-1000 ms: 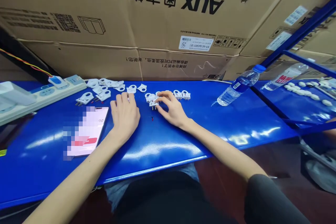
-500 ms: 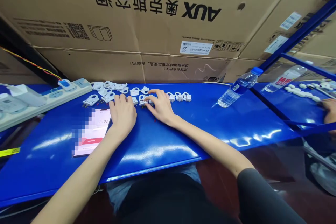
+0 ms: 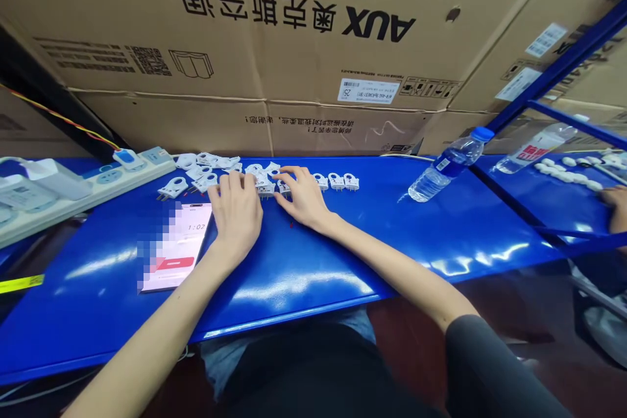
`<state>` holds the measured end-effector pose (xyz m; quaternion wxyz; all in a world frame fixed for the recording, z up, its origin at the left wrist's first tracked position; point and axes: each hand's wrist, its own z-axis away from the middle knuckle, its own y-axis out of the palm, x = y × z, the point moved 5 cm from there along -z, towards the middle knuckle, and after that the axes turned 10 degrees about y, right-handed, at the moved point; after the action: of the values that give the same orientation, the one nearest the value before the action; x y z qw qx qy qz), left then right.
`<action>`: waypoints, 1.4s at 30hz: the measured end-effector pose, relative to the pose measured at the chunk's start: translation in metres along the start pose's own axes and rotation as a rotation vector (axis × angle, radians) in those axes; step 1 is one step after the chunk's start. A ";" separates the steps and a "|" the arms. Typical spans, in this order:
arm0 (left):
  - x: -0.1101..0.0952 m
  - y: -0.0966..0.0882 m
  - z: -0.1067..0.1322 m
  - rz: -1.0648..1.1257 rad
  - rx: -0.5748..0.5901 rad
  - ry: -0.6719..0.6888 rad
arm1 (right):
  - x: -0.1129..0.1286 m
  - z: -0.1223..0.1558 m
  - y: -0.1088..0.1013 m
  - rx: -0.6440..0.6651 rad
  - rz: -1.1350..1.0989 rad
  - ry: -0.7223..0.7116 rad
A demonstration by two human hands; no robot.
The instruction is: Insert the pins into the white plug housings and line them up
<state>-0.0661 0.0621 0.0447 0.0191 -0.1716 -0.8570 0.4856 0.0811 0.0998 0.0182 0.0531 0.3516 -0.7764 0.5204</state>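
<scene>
White plugs with ring-shaped handles and metal pins lie near the back of the blue table. My left hand [image 3: 239,212] is closed, its fingers bent down at a white plug [image 3: 266,189] beside the index finger; its thumb is out of sight. Close by, my right hand [image 3: 304,199] arches over the row, with thumb and index finger around another white plug [image 3: 283,187], partly covered. Right of that hand, several plugs stand side by side, among them an upright plug [image 3: 336,181]. More plugs lie in a loose heap [image 3: 208,166] left of my left hand.
A phone [image 3: 179,248] lies left of my left forearm. A white power strip [image 3: 108,177] runs along the left side. A water bottle [image 3: 448,166] leans at right, near a blue metal frame [image 3: 543,81]. Large cartons [image 3: 294,72] wall off the back. Another person's hand [image 3: 616,206] shows far right.
My left hand has shifted slightly right toward my right hand, and the plugs between them sit closer together. My right hand stays nearly in place. The view has drifted slightly.
</scene>
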 end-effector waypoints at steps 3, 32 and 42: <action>-0.011 0.000 0.001 0.005 -0.040 0.099 | -0.007 0.009 -0.018 -0.023 -0.053 -0.065; -0.042 0.022 0.012 0.251 0.286 0.291 | -0.037 0.052 -0.064 0.310 0.072 -0.165; -0.041 0.027 0.015 0.226 0.385 0.303 | -0.025 0.055 -0.066 0.302 0.134 -0.176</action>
<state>-0.0235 0.0498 0.0200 0.1251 -0.3304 -0.7115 0.6074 0.1552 0.0515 0.0324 -0.1031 0.3472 -0.7128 0.6006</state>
